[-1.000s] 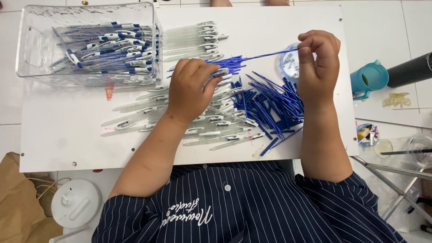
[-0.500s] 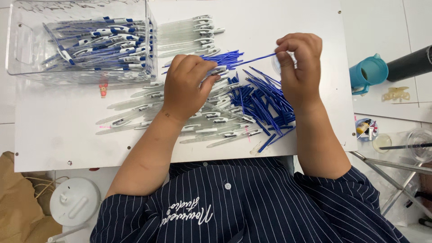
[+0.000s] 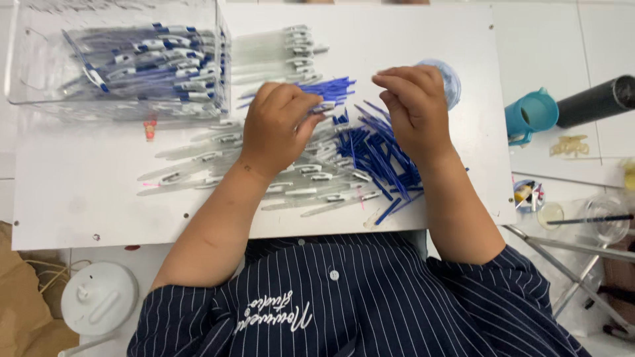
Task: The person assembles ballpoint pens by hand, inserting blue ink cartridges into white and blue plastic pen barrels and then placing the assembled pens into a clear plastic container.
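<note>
Clear bin [image 3: 20, 79] of assembled pens [image 3: 145, 59]

Both forearms bare, reaching forward from dark striped sleeves, elbows bent and spread outward. Left hand [image 3: 278, 125] palm down, knuckles up, fingers [image 3: 305, 109] curled in toward the thumb in a pinch at the right edge of the hand. Right hand [image 3: 413, 109] raised just beside it, wrist slightly bent, fingers [image 3: 390, 82] bunched and pointing left toward the other hand, tips close together.
</note>
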